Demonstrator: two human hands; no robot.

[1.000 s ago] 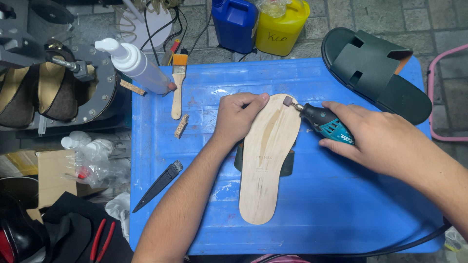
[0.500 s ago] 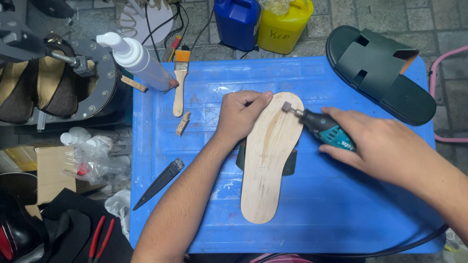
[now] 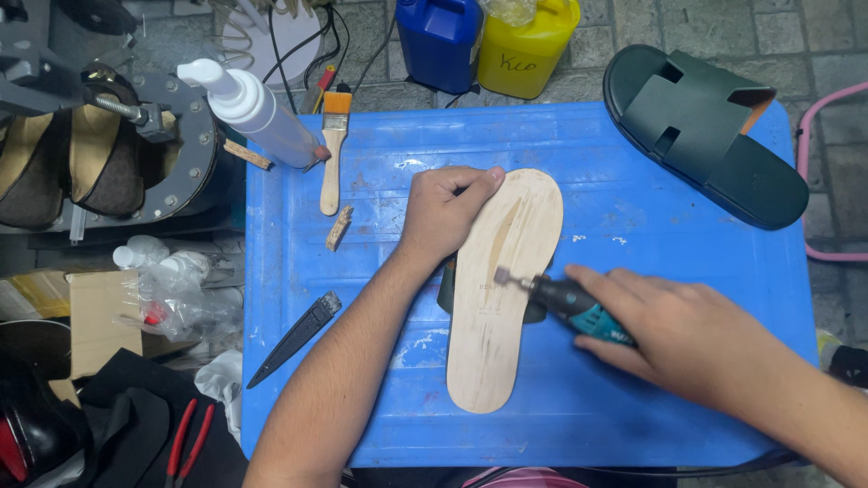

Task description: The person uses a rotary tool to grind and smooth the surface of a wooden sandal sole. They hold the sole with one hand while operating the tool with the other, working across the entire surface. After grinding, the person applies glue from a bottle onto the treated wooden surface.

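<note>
At mid-table, on the blue plastic tabletop (image 3: 633,380), lies the pale tan, flat, foot-shaped insole blank (image 3: 502,298); its long axis runs from the far edge toward the near edge, leaning slightly left at the near end. Your left hand (image 3: 443,212) presses down on its far left rim, fingers curled and closed together. Your right hand (image 3: 687,339) comes in from the right edge, wrapped shut around the black and teal rotary tool (image 3: 574,310), whose small bit meets the blank's middle, crosswise to its length. The right hand is the nearer to that contact point. Standing apart: a wooden-handled brush (image 3: 333,149) near the far left corner, a dark green slide sandal (image 3: 701,131) at the far right corner.
</note>
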